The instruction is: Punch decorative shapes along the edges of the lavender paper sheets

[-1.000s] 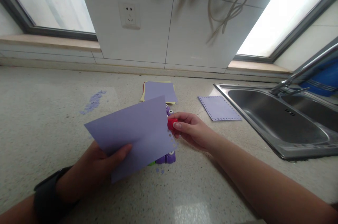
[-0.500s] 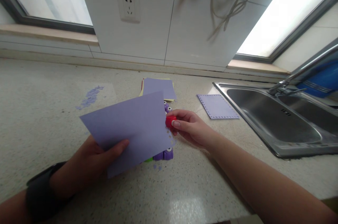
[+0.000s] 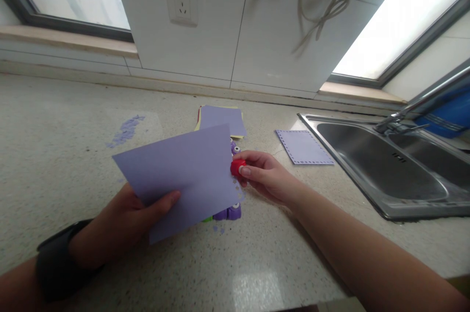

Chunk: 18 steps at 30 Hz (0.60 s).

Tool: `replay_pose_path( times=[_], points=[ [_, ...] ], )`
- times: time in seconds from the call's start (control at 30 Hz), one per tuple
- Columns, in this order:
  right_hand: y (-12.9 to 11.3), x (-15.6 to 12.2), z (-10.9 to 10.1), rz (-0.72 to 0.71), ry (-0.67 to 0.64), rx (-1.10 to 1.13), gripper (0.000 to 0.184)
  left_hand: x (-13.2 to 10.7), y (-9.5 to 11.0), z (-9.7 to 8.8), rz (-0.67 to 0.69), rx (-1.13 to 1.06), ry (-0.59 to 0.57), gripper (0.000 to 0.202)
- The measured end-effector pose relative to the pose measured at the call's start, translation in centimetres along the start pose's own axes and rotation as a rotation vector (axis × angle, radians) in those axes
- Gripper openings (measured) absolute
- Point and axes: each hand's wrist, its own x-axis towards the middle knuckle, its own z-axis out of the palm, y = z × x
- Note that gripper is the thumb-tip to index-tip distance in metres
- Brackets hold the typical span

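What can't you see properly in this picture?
Head view:
- The red punch is mostly covered by the right hand and the edge of the purple sheet.
- The green thing and purple punches lie largely behind that sheet, held by the left hand.
- The tap is cut off by the right edge.
- The cord runs out past the top edge.

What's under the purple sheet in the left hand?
The sheet hides most of it. A purple punch and a green bit poke out below its lower edge, on the counter; a second purple punch shows past its right edge.
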Motion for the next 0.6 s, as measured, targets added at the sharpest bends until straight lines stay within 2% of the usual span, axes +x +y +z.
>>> replay_pose_path(
  times=[0.23,0.6],
  points=[
    [0.03,-0.02,0.03,0.014,0.016,-0.004,0.027,0.09,0.72,0.25,0.026,0.025,0.009,0.037],
    [-0.17,-0.09,0.09,0.027,0.042,-0.020,0.028,-0.01,0.76,0.25,0.031,0.037,0.025,0.034]
  ],
)
